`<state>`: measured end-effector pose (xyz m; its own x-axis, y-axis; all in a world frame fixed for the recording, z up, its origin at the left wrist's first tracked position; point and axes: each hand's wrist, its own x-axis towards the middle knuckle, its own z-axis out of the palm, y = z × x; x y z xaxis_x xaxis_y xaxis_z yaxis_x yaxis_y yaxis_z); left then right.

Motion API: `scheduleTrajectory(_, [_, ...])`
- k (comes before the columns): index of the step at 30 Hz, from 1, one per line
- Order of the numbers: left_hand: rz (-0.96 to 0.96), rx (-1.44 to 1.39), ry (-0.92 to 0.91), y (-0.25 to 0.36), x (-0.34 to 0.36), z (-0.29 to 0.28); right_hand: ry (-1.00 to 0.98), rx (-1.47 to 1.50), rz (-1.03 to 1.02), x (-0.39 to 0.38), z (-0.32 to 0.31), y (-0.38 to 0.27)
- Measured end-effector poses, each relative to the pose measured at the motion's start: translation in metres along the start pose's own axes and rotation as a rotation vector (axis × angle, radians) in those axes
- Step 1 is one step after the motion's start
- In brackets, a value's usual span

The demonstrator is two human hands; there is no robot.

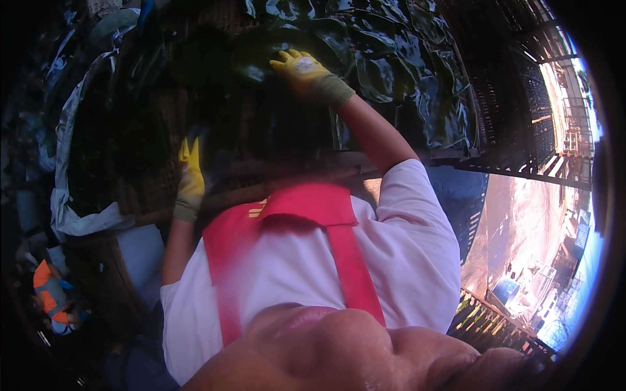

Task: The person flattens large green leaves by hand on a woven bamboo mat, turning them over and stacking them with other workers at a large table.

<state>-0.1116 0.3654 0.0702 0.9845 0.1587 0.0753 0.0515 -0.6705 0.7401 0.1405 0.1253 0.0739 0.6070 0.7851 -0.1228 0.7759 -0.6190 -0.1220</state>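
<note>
My right hand [301, 69], in a yellow glove with an olive knit cuff, reaches far over the table with its fingers spread. It lies on or just over a glossy dark green sheet [326, 38]; contact is hard to make out in the dark. Nearer me on the left, my left hand [190, 173] wears a matching yellow glove. Its fingers are stretched out and apart, above the near part of a brown woven mat [153, 173]. I see nothing held in either hand. Whether the shiny sheets are leaf, seaweed or plastic cannot be told.
More glossy dark green sheets [398, 62] cover the table's right side. A bar-like near edge [241, 195] runs before me. Crumpled grey-white sheeting [65, 189] hangs along the left. A blue barrel-like container [450, 195] stands at right. A person in orange [51, 293] is at lower left.
</note>
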Motion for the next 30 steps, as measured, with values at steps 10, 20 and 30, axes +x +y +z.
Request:
scheduleTrajectory(10, [-0.292, -0.521, 0.578, -0.099, -0.035, -0.017, 0.464, 0.383, 0.049, -0.141, -0.005, 0.034])
scheduleTrajectory(20, [-0.712, 0.978, 0.51, -0.223, 0.017, -0.09, 0.476, 0.595, 0.203, -0.208, 0.006, 0.033])
scheduleTrajectory(30, [-0.377, 0.55, 0.398, -0.192, 0.083, -0.146, 0.46, 0.642, -0.03, -0.175, 0.025, -0.03])
